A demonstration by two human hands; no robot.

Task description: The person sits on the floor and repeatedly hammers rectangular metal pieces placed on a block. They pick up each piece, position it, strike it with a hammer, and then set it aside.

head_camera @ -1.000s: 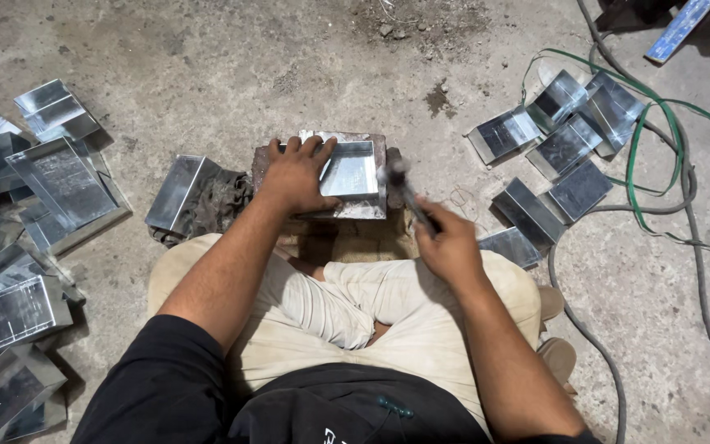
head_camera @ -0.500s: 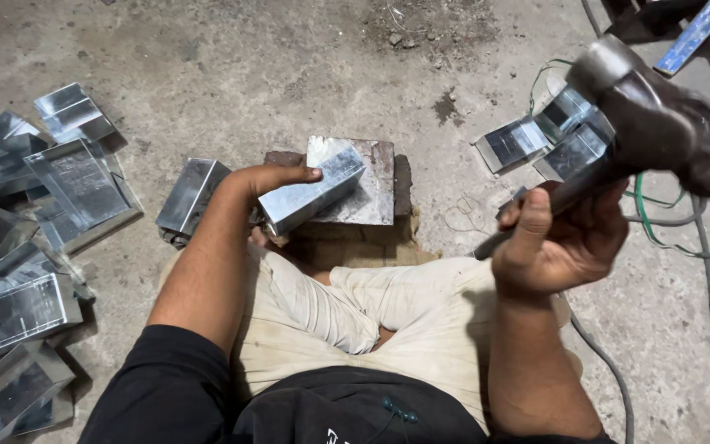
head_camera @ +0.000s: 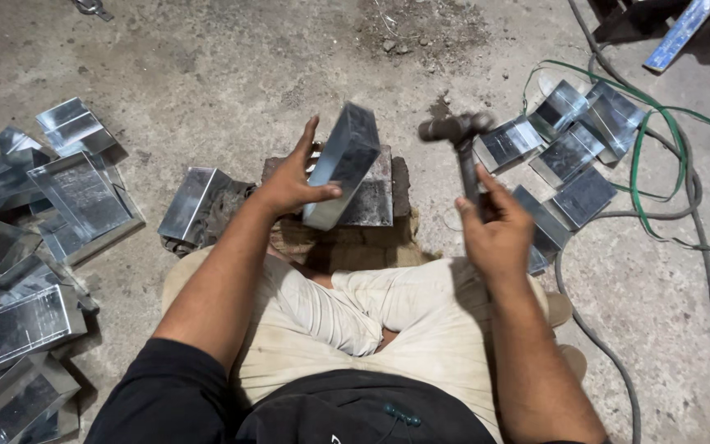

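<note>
At the centre of the frame the left hand (head_camera: 289,182) grips a folded sheet-metal box (head_camera: 343,163), tilted on edge over a metal block (head_camera: 375,197). The right hand (head_camera: 493,230) is clenched round a hammer (head_camera: 458,131) (handle partly hidden). Plain grey metal boxes (head_camera: 34,247) at the left are cut off by the edge; more metal pieces (head_camera: 564,148) lie upper right among green cable (head_camera: 638,156).

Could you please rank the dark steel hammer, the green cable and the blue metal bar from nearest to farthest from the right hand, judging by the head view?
1. Dark steel hammer: gripped in the right hand.
2. Green cable: on the floor, right.
3. Blue metal bar: top right corner.
</note>
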